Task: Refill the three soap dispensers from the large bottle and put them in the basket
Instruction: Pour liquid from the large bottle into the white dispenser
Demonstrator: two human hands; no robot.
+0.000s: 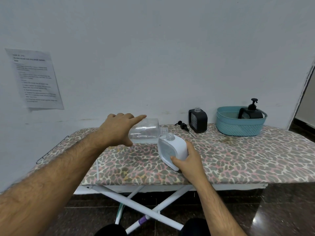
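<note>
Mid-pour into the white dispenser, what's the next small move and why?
Probably keep the large bottle tipped and ease it slightly steeper. Its neck sits right at the white dispenser's open mouth, the left hand grips it nearly on its side, and liquid remains inside. The right hand holds the dispenser tilted toward the bottle. How full it is cannot be judged.

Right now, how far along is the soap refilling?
One black dispenser, pump on, already sits in the teal basket. The left hand tips the large bottle into the white dispenser, steadied by the right hand. The open black dispenser beside its loose pump remains.
</note>
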